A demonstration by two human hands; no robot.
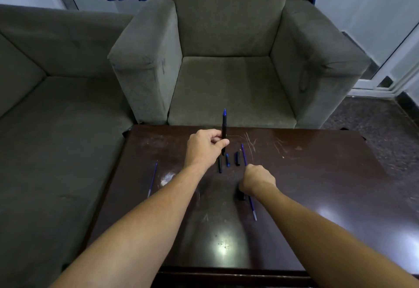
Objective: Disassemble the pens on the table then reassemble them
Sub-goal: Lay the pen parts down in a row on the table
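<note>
Living room: armchair [229, 61], sofa [45, 88]

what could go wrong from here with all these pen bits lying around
1. The left hand holds the pen barrel upright low down; it might tip or slip.
2. The right hand reaches down over a refill and a dark part; a knock could roll them.
3. The other refill lies near the table's left edge and could roll off.
</note>
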